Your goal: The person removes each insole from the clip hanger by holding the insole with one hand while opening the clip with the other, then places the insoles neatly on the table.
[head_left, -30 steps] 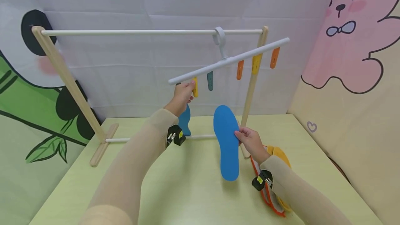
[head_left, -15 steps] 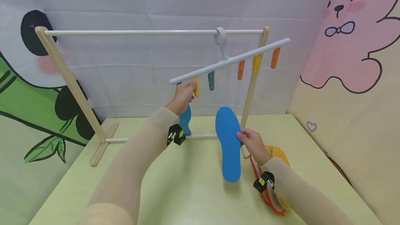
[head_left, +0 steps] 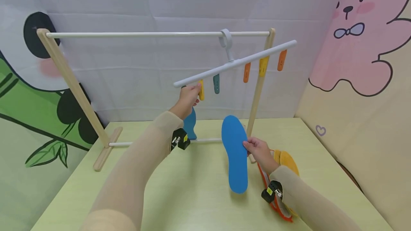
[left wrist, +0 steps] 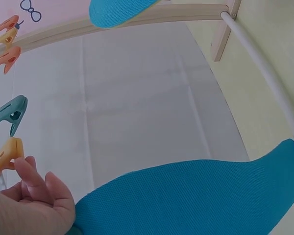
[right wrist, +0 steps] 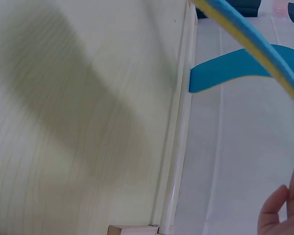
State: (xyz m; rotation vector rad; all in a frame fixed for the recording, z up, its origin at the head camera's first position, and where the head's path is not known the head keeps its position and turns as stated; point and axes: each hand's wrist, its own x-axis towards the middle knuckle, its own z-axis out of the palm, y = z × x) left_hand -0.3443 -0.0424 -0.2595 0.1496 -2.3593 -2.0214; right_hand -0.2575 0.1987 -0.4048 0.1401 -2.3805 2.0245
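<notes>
My left hand point(head_left: 188, 97) pinches the yellow clothespin point(head_left: 201, 90) near the low end of a white clip hanger point(head_left: 236, 63). Behind that hand a blue insole point(head_left: 189, 123) hangs down from the same end; its top is hidden in the head view. In the left wrist view this hanging insole point(left wrist: 201, 196) spreads below the hand. My right hand point(head_left: 258, 150) grips a second blue insole point(head_left: 236, 156) by its right edge, upright above the table, lower than the clothespins. A teal clothespin point(head_left: 216, 83) hangs beside the yellow one.
A wooden rack with a white top bar point(head_left: 138, 35) carries the tilted hanger by its hook point(head_left: 226, 38). Orange point(head_left: 282, 60) and yellow point(head_left: 263, 66) clothespins hang toward the high end. Yellow insoles point(head_left: 289, 161) and an orange-trimmed item point(head_left: 278, 206) lie beside the right forearm.
My right hand has lowered a little and shifted slightly right with the insole. The left hand keeps its pinch on the yellow clothespin, nearly in the same place.
</notes>
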